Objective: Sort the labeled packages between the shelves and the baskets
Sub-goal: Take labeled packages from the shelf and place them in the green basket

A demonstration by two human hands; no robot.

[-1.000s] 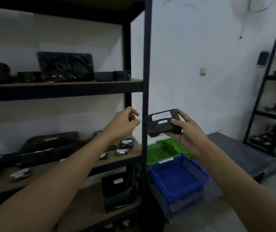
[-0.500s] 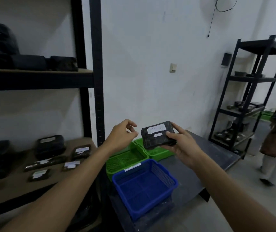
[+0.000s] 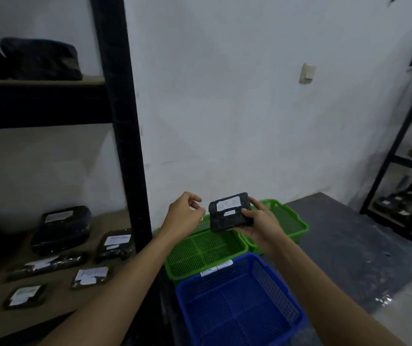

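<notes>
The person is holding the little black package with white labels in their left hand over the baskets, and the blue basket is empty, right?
Not quite: the head view shows the small black package with white labels held in the right hand, not the left. The left hand is beside it, empty, not touching it. The rest is right: it is above the green mesh baskets, and the blue mesh plastic basket is empty.

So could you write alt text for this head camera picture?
A person's right hand holds a black labeled package above green baskets and a blue basket; the left hand hovers empty beside it.
</notes>
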